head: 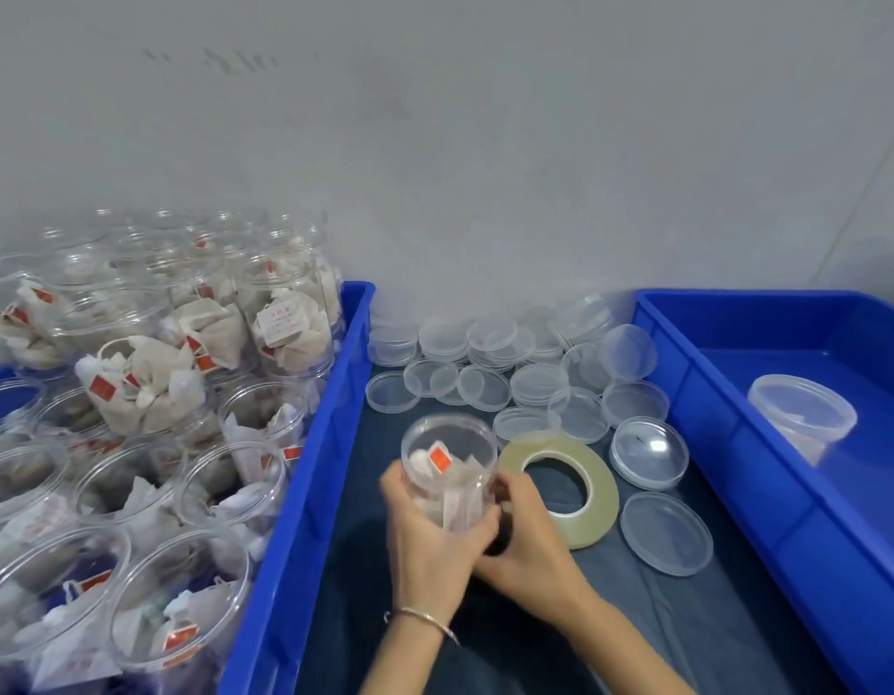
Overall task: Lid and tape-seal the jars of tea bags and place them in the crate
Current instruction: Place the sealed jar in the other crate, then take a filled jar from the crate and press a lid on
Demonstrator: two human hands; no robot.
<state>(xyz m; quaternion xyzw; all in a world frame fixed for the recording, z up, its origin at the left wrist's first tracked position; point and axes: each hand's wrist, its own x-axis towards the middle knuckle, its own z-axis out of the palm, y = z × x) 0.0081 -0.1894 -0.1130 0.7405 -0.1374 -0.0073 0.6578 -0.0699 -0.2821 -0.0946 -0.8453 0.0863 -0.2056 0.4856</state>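
Left hand (427,539) and right hand (527,531) grip jar (447,464) between crates.

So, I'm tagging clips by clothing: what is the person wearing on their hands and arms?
Both forearms are bare with no sleeves in view. The left hand has a thin metallic bangle around its wrist. The right hand wears no gloves, rings or wristband that show.
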